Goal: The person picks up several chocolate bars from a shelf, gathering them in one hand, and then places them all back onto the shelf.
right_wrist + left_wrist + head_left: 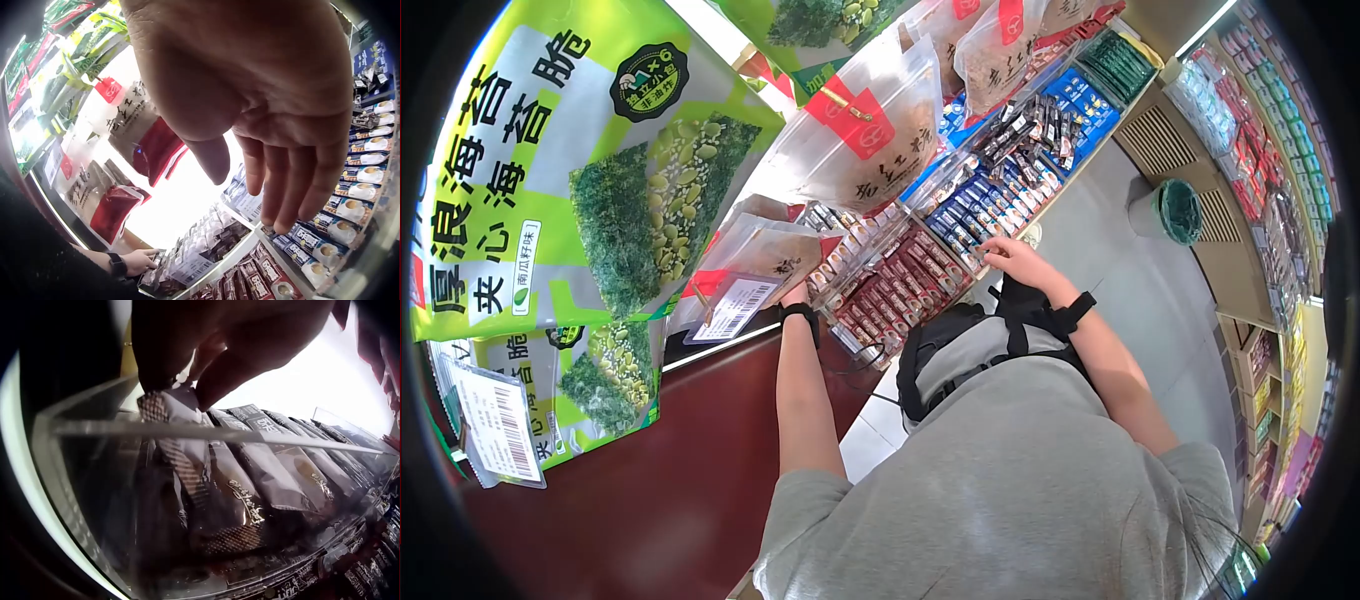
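- While the left forearm reaches almost straight forward past the dark red surface (700, 450), the left hand (796, 296) dips to the near end of the row of bins, partly hidden by a hanging clear bag (770, 246).
- Its grip is clamped on one checker-ended packet (172, 409), thumb and finger pinching the upper end.
- That packet slants against the rim of a clear plastic bin (250, 437), beside a leaning row of similar packets (234, 481).
- Bent inward across the body, the right arm brings the right hand (1017, 262) to the edge of the blue-wrapped sticks (990, 205); its grip is slack and holds nothing, fingers pointing down loosely bent, thumb apart. Whether the fingertips touch the wrappers cannot be told.
- Only the left wrist view shows the pinch itself; the head view hides those fingers.
- The right wrist view shows the right palm, cups printed on the blue wrappers, and the left hand small in the distance beside the bins.
- The head view alone takes in the green-lined waste bin (1177, 212) on the floor and the gray-and-black bag (1000, 345) against the person's front.
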Available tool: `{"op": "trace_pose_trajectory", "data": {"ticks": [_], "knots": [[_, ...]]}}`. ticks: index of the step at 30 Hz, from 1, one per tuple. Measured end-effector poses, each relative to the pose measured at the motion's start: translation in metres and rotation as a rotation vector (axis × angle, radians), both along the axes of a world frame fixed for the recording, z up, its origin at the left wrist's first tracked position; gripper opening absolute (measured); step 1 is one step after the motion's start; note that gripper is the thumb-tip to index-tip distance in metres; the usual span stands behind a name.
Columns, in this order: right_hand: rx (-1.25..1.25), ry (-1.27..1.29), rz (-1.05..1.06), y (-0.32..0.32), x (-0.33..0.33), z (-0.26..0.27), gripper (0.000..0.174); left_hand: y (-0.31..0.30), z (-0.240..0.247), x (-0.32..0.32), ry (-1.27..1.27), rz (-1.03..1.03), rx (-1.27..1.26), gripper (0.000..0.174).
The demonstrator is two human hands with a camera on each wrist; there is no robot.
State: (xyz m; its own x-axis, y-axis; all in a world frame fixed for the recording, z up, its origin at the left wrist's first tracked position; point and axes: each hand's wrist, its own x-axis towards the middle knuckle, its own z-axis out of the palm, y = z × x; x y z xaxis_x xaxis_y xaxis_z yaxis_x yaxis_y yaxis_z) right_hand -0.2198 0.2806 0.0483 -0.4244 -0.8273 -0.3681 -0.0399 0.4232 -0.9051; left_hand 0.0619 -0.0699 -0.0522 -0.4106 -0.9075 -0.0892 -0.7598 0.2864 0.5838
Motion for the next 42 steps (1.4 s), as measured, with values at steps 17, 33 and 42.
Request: {"op": "trace_pose_trajectory", "data": {"ticks": [17,33,42], "knots": [[0.003,0.052,0.074,-0.016,0.003,-0.004,0.029,-0.022,-0.051,0.028,0.122,0.03,-0.037,0.045],[0.014,0.036,0.11,-0.024,-0.001,-0.002,0.028,0.056,0.051,-0.011,-0.511,-0.227,-0.359,0.031],[0.025,-0.016,0.124,-0.029,-0.003,-0.006,0.028,0.071,0.052,-0.021,-0.653,-0.121,-0.231,0.054]]}}
